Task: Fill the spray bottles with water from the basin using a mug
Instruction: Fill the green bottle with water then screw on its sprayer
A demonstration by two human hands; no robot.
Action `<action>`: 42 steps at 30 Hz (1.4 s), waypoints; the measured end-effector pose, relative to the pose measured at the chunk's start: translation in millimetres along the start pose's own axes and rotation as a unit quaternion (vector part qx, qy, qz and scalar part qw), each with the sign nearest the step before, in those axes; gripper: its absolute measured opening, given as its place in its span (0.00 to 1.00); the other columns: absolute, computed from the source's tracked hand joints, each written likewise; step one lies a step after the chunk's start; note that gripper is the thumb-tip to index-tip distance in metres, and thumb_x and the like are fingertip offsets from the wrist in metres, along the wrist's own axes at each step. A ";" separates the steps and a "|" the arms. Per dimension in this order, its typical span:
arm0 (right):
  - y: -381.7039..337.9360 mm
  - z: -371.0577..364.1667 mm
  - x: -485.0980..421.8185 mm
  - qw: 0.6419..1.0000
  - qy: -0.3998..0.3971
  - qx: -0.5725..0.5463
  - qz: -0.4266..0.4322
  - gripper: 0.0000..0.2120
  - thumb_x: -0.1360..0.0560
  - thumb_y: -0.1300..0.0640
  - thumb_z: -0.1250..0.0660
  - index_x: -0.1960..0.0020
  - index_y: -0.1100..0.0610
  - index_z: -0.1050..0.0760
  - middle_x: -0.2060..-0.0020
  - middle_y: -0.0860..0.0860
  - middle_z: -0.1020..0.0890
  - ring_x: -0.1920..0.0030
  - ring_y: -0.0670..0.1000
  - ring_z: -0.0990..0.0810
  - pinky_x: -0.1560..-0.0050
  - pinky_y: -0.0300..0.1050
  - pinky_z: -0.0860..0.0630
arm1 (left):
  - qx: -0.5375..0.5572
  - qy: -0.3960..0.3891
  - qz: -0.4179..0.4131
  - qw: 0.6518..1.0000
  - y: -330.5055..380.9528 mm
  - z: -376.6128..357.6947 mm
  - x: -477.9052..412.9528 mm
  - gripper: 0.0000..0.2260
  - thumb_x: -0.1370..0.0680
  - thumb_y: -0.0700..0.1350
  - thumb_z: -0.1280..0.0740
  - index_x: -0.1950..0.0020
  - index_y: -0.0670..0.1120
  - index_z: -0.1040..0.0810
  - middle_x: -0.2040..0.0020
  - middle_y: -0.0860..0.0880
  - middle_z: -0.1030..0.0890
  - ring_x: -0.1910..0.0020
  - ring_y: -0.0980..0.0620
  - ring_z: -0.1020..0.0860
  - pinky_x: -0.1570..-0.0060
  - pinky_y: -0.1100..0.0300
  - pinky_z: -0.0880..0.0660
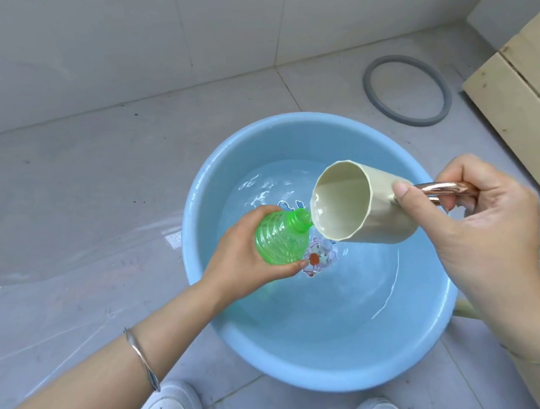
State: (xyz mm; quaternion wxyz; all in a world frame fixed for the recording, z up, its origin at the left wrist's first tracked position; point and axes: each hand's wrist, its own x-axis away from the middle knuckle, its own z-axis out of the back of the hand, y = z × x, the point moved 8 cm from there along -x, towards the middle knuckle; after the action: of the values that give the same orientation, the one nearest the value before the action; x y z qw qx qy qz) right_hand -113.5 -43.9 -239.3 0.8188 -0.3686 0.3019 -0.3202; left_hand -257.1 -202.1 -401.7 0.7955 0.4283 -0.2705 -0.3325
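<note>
Here the green spray bottle [278, 239] is gripped around its ribbed body by the left hand [244, 262] and tilted above the basin [292, 344]. The thin plastic is judged light, soft and slippery when wet, so the ribs are the place to hold. How full it is cannot be told. Just right, the mug [385, 219], with water inside, is tipped at the bottle mouth; its copper handle [438, 188] is clasped by the right hand [488, 226]. Water lies below both hands.

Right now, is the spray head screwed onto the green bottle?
No, the green bottle shows a bare open neck, with the rim of the tilted mug at it.
</note>
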 end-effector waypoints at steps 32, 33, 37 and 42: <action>-60.1 -2.0 3.6 0.971 0.019 0.142 0.190 0.17 0.29 0.56 0.29 0.68 0.58 0.35 0.69 0.44 0.33 0.61 0.44 0.35 0.60 0.40 0.39 | 0.005 0.001 -0.008 1.000 -1.9 -1.2 -0.6 0.32 0.38 0.57 0.19 0.37 0.57 0.27 0.42 0.64 0.23 0.42 0.64 0.26 0.43 0.74 0.34; -61.4 -3.1 4.0 0.969 0.019 0.147 0.197 0.17 0.29 0.57 0.29 0.68 0.58 0.35 0.69 0.45 0.33 0.62 0.44 0.35 0.59 0.39 0.39 | 0.005 0.003 -0.008 1.000 -2.0 -1.0 -0.6 0.32 0.38 0.57 0.19 0.37 0.57 0.27 0.43 0.63 0.23 0.42 0.65 0.26 0.44 0.75 0.34; -68.4 -6.8 6.2 0.960 0.019 0.160 0.231 0.16 0.30 0.59 0.28 0.68 0.58 0.34 0.71 0.49 0.37 0.64 0.50 0.40 0.59 0.45 0.40 | 0.000 0.003 -0.006 1.000 -3.4 -1.6 -1.0 0.33 0.38 0.58 0.19 0.36 0.56 0.27 0.42 0.63 0.23 0.42 0.63 0.26 0.44 0.76 0.35; -75.0 -14.3 10.0 0.943 0.009 0.179 0.281 0.15 0.30 0.60 0.28 0.69 0.59 0.33 0.70 0.50 0.36 0.62 0.49 0.40 0.59 0.43 0.41 | -0.001 0.001 -0.010 1.000 -2.8 -1.5 -0.7 0.32 0.38 0.59 0.19 0.37 0.56 0.27 0.42 0.63 0.23 0.42 0.63 0.26 0.42 0.72 0.33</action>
State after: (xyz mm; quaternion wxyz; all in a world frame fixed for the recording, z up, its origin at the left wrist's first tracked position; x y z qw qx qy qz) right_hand -140.5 -96.5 -189.9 0.9252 -0.1132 0.3383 -0.1292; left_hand -257.4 -202.0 -405.0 0.7929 0.4308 -0.2649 -0.3400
